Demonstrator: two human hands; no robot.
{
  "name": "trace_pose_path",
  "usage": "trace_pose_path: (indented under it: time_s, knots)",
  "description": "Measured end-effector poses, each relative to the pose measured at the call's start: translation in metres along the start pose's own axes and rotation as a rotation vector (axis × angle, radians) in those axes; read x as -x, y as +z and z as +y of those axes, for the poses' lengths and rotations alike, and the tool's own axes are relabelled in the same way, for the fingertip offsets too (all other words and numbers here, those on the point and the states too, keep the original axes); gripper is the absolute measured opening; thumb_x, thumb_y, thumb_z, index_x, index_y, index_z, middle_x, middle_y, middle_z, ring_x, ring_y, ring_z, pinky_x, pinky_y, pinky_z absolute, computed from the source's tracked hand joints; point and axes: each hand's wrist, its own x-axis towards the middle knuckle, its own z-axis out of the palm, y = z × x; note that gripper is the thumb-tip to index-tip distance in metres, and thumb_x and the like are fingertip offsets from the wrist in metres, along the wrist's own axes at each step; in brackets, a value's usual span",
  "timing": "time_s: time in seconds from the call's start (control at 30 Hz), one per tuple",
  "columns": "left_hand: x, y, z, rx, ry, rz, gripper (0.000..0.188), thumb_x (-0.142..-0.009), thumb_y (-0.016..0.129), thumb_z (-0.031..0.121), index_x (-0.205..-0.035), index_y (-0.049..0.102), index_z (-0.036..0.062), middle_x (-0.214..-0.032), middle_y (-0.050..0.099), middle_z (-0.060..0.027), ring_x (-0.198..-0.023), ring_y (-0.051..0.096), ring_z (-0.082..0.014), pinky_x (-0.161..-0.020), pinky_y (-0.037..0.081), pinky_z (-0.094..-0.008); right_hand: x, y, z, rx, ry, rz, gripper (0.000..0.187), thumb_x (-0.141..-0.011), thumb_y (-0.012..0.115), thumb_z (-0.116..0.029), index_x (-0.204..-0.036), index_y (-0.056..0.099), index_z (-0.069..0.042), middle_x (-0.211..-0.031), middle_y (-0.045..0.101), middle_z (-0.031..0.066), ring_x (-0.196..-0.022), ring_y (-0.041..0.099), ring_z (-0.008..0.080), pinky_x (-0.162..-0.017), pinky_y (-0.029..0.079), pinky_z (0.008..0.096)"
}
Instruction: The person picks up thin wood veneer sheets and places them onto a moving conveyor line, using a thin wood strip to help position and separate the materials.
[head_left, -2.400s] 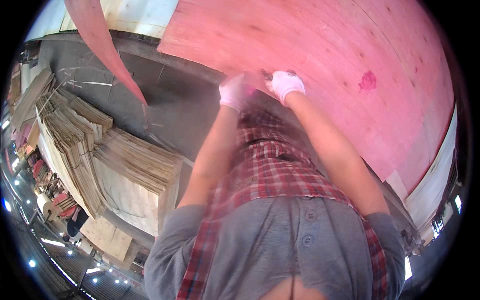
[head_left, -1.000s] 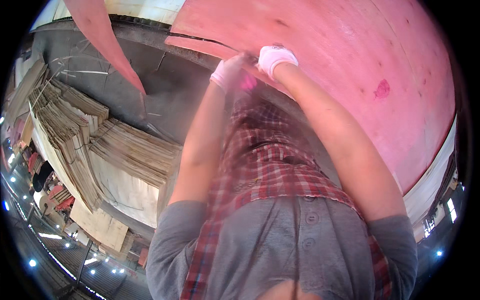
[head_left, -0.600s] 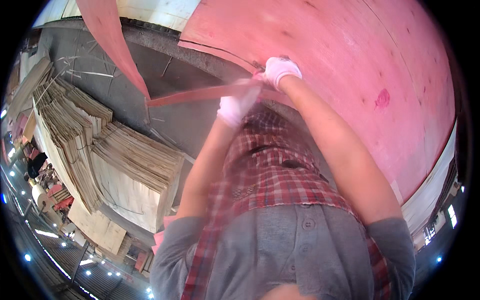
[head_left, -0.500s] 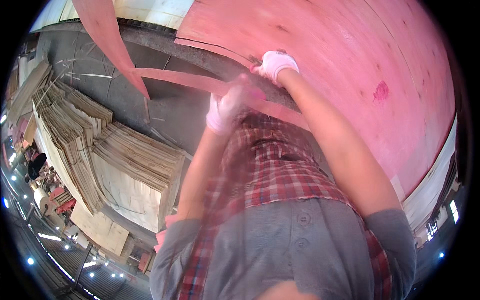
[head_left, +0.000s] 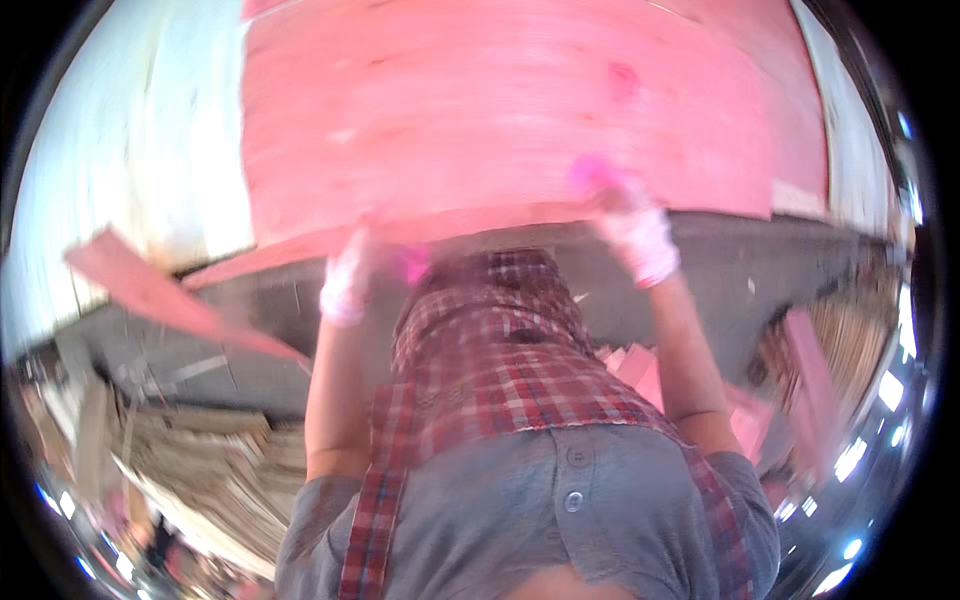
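A wide pink veneer sheet (head_left: pixel 500 110) lies in front of me on a stack, with its near edge facing my body. Along that edge runs a narrow pink veneer strip (head_left: pixel 480 218). My left hand (head_left: pixel 347 275), in a white glove with pink-stained fingertips, grips the strip left of my middle; motion blurs its fingers. At the strip's right end is my right hand (head_left: pixel 637 235), gloved the same way, its fingers closed at the edge and its bright pink thumb over the sheet. Blur hides the exact finger contact.
Another pink strip (head_left: pixel 170 300) hangs off the stack's edge at left. Pale sheets (head_left: pixel 130 150) lie left of the pink one. Stacked brown veneer (head_left: pixel 200 450) stands at lower left, more veneer (head_left: pixel 850 340) at right. Pink scraps (head_left: pixel 640 370) lie behind my right arm.
My view and body have turned, so the sheet's near edge now runs across in front of me. My hands have moved apart, the right one farther right. The strip now lies along the sheet's edge.
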Motion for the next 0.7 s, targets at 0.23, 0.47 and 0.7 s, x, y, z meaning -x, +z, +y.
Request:
trace_pose_path:
  time_s: [0.23, 0.47, 0.7]
  knots:
    - [-0.048, 0.015, 0.111, 0.465, -0.012, -0.391, 0.065, -0.090, 0.037, 0.053, -0.110, 0.052, -0.0074, -0.101, 0.061, -0.0182, -0.081, 0.060, -0.0248, -0.077, 0.046, -0.0372, 0.018, 0.070, -0.001, 0.922, -0.205, 0.312, 0.040, -0.067, 0.069, -0.039, -0.098, 0.057, -0.016, -0.094, 0.060, 0.0074, -0.095, 0.055, 0.0249, -0.081, 0.043, 0.0446]
    - [-0.042, 0.105, 0.175, 0.378, 0.278, -0.273, 0.065, -0.090, 0.039, 0.050, -0.120, 0.048, -0.0064, -0.113, 0.057, -0.0190, -0.102, 0.057, -0.0282, -0.093, 0.041, -0.0379, 0.006, -0.011, -0.051, 0.776, -0.407, 0.915, 0.013, -0.067, 0.068, -0.019, -0.072, 0.058, -0.014, -0.069, 0.059, 0.0030, -0.067, 0.058, 0.0225, -0.058, 0.046, 0.0381]
    - [-0.043, 0.146, 0.045, -1.156, 0.432, -0.148, 0.090, -0.078, 0.055, 0.054, -0.137, 0.021, -0.0055, -0.144, 0.017, -0.0245, -0.134, 0.017, -0.0383, -0.110, 0.014, -0.0409, 0.087, -0.190, -0.099, -0.163, -0.442, 1.431, 0.025, -0.075, 0.066, -0.001, -0.097, 0.055, 0.003, -0.091, 0.063, 0.0143, -0.069, 0.063, 0.0197, -0.061, 0.053, 0.0338]
